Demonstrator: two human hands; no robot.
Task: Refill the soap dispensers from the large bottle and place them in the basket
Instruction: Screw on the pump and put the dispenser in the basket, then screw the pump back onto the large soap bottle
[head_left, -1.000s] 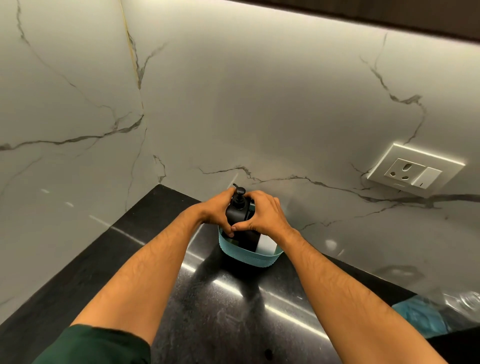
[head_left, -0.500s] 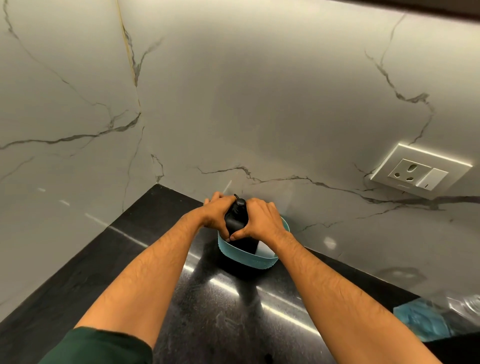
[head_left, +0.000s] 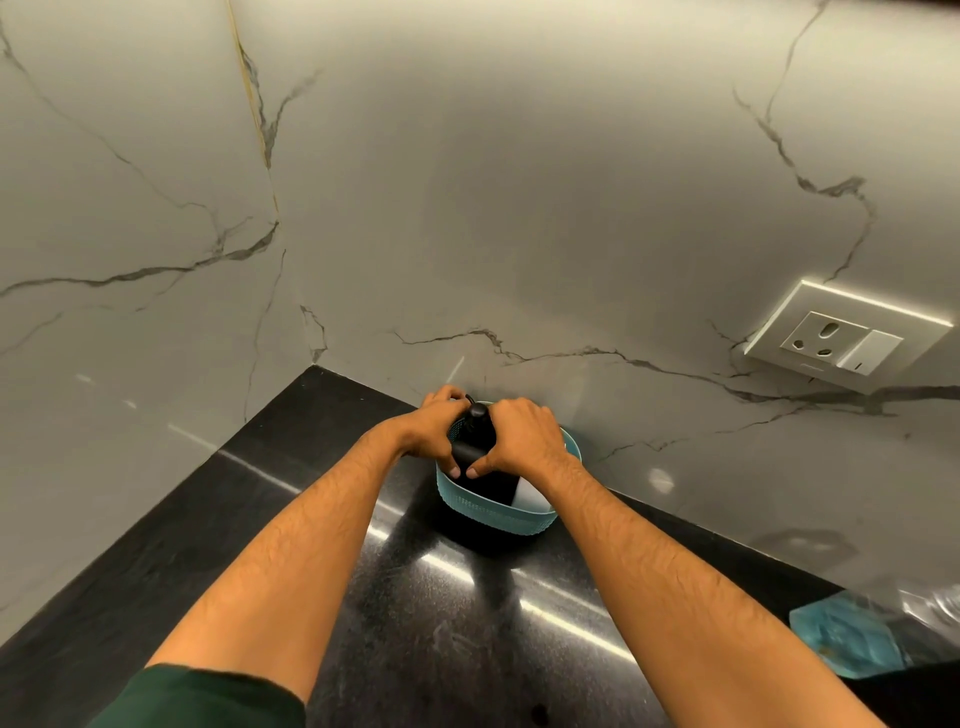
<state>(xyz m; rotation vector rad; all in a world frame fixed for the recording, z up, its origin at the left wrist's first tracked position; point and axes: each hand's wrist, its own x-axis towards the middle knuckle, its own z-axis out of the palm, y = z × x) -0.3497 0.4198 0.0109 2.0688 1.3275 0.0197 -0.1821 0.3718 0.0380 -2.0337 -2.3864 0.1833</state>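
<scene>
A black soap dispenser (head_left: 475, 449) with a pump top stands inside a small teal basket (head_left: 493, 514) on the black counter, close to the marble wall. My left hand (head_left: 434, 434) grips the dispenser's left side and my right hand (head_left: 519, 441) grips its right side, thumbs meeting in front. A white object (head_left: 530, 493) shows in the basket to the right of the dispenser, partly hidden by my right wrist. The large bottle is not in view.
The black counter (head_left: 415, 623) ends in a corner of two marble walls at the left. A wall socket (head_left: 841, 338) sits at the right. A crumpled blue plastic bag (head_left: 852, 639) lies at the counter's right edge.
Both hands have lowered the dispenser deeper into the basket, and my head has moved slightly, shifting the view upward.
</scene>
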